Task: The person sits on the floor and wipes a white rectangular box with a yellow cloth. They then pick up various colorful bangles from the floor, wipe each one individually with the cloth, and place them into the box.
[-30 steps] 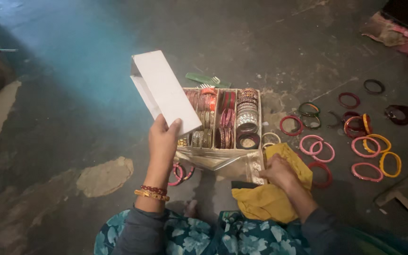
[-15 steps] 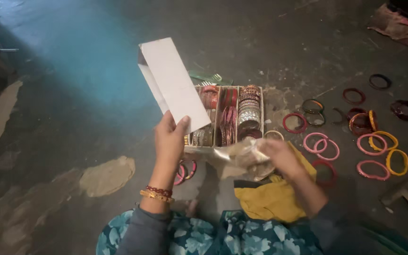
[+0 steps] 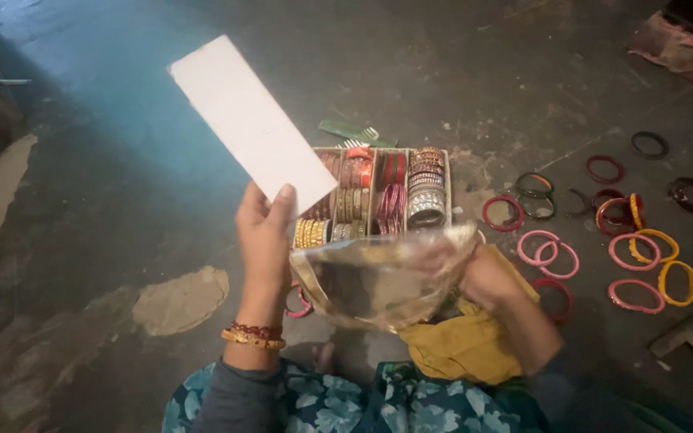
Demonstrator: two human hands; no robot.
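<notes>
The left hand [image 3: 265, 232] pinches a white card [image 3: 252, 126] aloft, clear of the bangle box [image 3: 378, 192]; the right hand [image 3: 487, 277] has its fingers closed on a clear plastic bag [image 3: 378, 277], holding it open.

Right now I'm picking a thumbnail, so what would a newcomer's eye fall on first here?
The long white box lid, raised upper left in the left hand. Below it, the right hand lifts a clear plastic cover before a compartmented box of bangles. Loose pink, red and yellow bangles dot the dark floor at right.
</notes>
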